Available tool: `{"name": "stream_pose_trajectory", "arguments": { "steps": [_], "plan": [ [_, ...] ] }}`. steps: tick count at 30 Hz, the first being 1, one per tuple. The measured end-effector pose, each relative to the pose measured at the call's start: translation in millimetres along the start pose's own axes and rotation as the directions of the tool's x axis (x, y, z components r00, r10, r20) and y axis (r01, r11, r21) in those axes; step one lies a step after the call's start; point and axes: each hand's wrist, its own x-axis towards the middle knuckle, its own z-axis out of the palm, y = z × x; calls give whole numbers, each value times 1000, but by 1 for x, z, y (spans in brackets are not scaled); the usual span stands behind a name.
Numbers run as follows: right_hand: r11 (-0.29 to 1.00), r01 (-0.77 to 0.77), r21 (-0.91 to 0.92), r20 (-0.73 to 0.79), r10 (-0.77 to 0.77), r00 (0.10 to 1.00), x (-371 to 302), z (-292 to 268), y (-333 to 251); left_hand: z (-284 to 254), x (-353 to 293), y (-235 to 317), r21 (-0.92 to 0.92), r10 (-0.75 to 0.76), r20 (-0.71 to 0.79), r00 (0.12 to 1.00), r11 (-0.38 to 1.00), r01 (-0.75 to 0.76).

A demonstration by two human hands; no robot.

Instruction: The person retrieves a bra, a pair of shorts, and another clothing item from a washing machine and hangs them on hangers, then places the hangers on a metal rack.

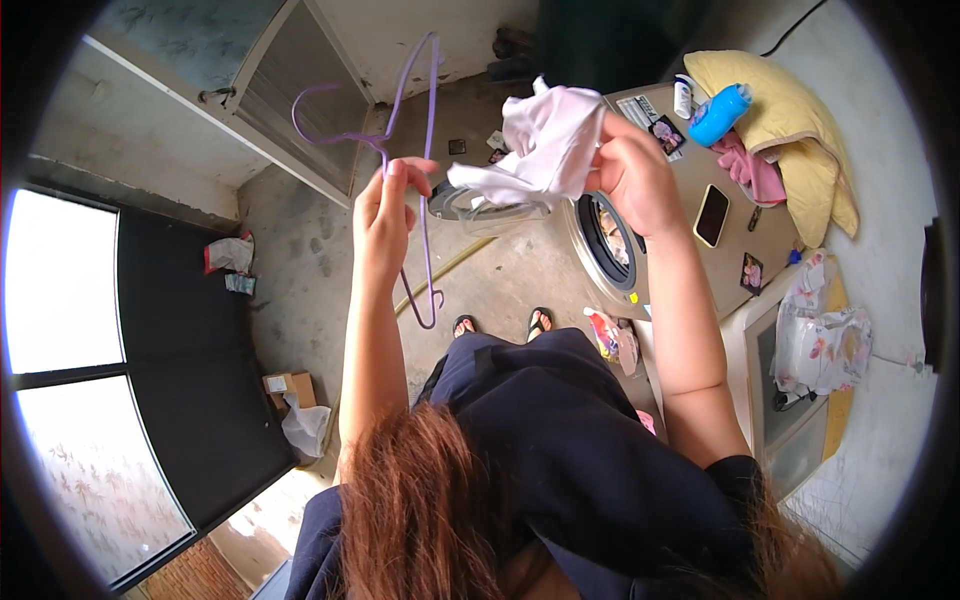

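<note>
My left hand (pixel 385 215) is closed on a purple clothes hanger (pixel 428 130) near the base of its hook, which points left. The hanger is turned on its side, its long bar running up and down. Raised at about the same height, my right hand (pixel 638 175) grips a crumpled pale pink-white cloth garment (pixel 545 145); its exact kind cannot be made out. The garment's lower left corner hangs close to the hanger but apart from it. Beneath the garment is a front-loading washing machine (pixel 607 245) with its round door (pixel 490 207) swung out and laundry inside the drum.
On the machine's top lie a phone (pixel 711 215), a blue bottle (pixel 720 112), a white bottle (pixel 683 96), a pink cloth (pixel 752 170) and a yellow cushion-like cloth (pixel 800 120). A yellowish hose (pixel 455 265) crosses the floor. A cardboard box (pixel 290 388) stands at left.
</note>
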Motion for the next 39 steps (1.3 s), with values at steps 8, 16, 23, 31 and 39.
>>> {"name": "stream_pose_trajectory", "arguments": {
  "steps": [8, 16, 23, 31, 39],
  "plan": [
    [873, -20, -487, 41, 45, 998, 0, 25, 40, 31, -9, -32, -303, 73, 360, 930, 952, 43],
    [819, 59, -570, 111, 6, 994, -6, 27, 49, 33, -13, -44, -516, -9, 545, 839, 785, 343],
    [811, -58, -582, -2, 71, 998, -7, 22, 55, 25, -6, -33, -330, -152, 534, 832, 869, 370],
    [873, -137, -467, 58, 185, 981, -14, 16, 59, 37, -10, -10, -271, -123, 420, 899, 929, 253],
    [504, 127, -854, 57, -152, 987, -10, -13, 38, 25, -15, 7, 4, -243, 462, 853, 962, 271]
  ]
}}
